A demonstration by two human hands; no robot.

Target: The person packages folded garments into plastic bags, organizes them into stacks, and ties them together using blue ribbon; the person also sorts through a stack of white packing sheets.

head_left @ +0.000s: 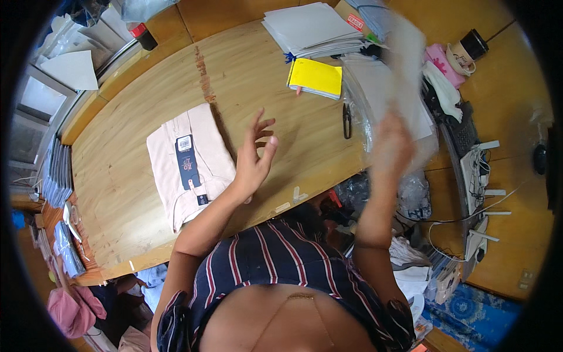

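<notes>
Fingers, left hand [253, 157]: spread and slightly curled, gripping nothing, palm hovering over the wooden table [129, 176] just past the garment's right edge.
Fingers, right hand [392, 145]: motion-blurred; pinched on a clear plastic bag [404, 64], thin and glossy, raised toward 1 o'clock.
Folded garment [187, 164]: pale pink fabric, soft matte weave, folded into a rough rectangle, lying flat at 9 o'clock from the left hand; a dark narrow tag strip with a white label runs down its middle.
Table: warm-toned wood, visible grain, a darker streak running toward 12 o'clock, curved front edge.
Yellow notepad [315, 77]: flat, bright, rectangular, at 1 o'clock from the left hand.
Paper stack [311, 28]: white sheets, squared pile, at 12 o'clock beyond the notepad.
Scissors [347, 120]: small, dark, lying between notepad and right hand.
Cup [467, 51]: paper with dark lid, far at 2 o'clock.
</notes>
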